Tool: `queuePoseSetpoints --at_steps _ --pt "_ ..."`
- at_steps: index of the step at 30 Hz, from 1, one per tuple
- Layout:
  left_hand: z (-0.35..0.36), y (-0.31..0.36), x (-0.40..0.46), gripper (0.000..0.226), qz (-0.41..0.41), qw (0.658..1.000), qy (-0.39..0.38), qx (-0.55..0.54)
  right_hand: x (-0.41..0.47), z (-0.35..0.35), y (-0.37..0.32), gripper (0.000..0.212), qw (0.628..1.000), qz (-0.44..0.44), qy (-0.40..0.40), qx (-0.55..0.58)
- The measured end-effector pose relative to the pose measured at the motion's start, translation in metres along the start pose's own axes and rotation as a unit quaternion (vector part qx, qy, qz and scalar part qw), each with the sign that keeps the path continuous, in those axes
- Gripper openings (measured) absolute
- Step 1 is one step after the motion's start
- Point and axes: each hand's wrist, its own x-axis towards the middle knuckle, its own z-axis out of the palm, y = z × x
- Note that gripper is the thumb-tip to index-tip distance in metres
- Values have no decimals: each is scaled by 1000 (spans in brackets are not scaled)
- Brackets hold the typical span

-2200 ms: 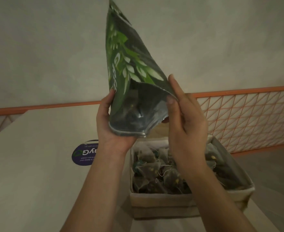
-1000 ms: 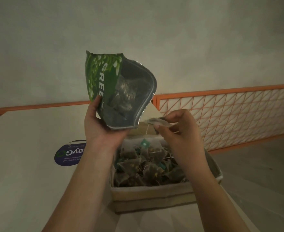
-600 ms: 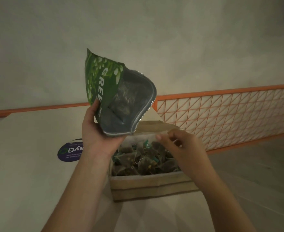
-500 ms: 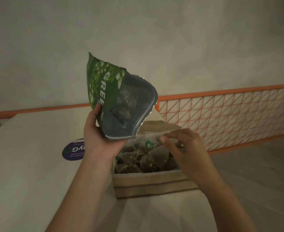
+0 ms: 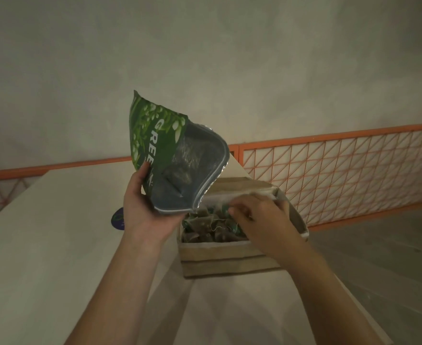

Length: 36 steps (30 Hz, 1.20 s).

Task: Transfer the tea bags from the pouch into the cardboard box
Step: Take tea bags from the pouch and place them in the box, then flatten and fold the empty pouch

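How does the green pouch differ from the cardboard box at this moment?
The green pouch is glossy and printed; the cardboard box is plain brown. The left hand holds the pouch tilted in the air; the box rests on the table. Both are open and hold tea bags.

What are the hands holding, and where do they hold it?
The left hand holds the green pouch by its lower edge beside the open mouth. The right hand is over the cardboard box, fingers among the tea bags; any grip there cannot be told.
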Motion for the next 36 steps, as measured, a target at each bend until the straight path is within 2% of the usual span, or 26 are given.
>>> queuePoseSetpoints --at_steps 2,5,6,7,9,11,12,13,15,16,17,19,20,22,24,26,29,30,32,34,36 --pt "0 2 -2 40 4 1000 0 6 9 6 -3 30 1000 1 -9 -28" --pt "-3 3 -6 39 5 1000 12 10 16 10 -7 47 983 20 -169 -67" --pt "-4 3 -7 39 5 1000 15 11 17 10 -8 52 976 18 -196 -96" --pt "-5 4 -8 39 5 1000 17 13 18 7 -11 51 975 8 -189 -118" --pt "-8 7 -9 38 9 999 25 20 21 2 -19 42 989 -7 -109 -100" --pt "-10 12 -10 40 21 999 31 33 22 -6 -32 31 999 -14 8 36" --pt "-11 14 -11 41 31 998 31 41 21 -12 -43 30 987 -20 51 148" --pt "-11 15 -13 42 42 997 33 53 19 -18 -55 38 960 -20 65 271" --pt "-10 13 -17 44 56 994 47 86 17 -25 -80 71 887 10 16 461" --pt "-10 12 -20 46 59 991 61 100 17 -23 -92 85 863 19 -7 505" --pt "-10 10 -23 48 57 989 77 112 17 -17 -102 97 857 16 -10 516" --pt "-13 10 -26 52 50 986 99 125 20 -2 -117 111 879 3 34 476" --pt "-16 11 -28 53 51 983 114 134 21 4 -123 108 893 -1 60 446" --pt "-23 16 -33 54 53 973 162 158 26 13 -131 81 916 -19 103 388" --pt "-28 22 -37 49 62 954 203 211 30 18 -136 41 938 -40 136 316" --pt "-31 28 -43 37 77 933 208 285 32 20 -141 17 944 -52 157 285" --pt "-28 41 -54 6 160 894 235 346 38 13 -143 11 945 -77 172 268" --pt "-29 49 -57 13 188 881 248 357 42 7 -141 11 946 -86 171 260" --pt "-34 69 -63 46 238 839 277 403 50 -5 -136 10 949 -95 160 254" --pt "-36 93 -68 47 289 771 298 483 59 -20 -134 9 950 -105 124 265" --pt "-34 111 -73 43 323 699 281 573 67 -33 -136 9 950 -121 72 278"
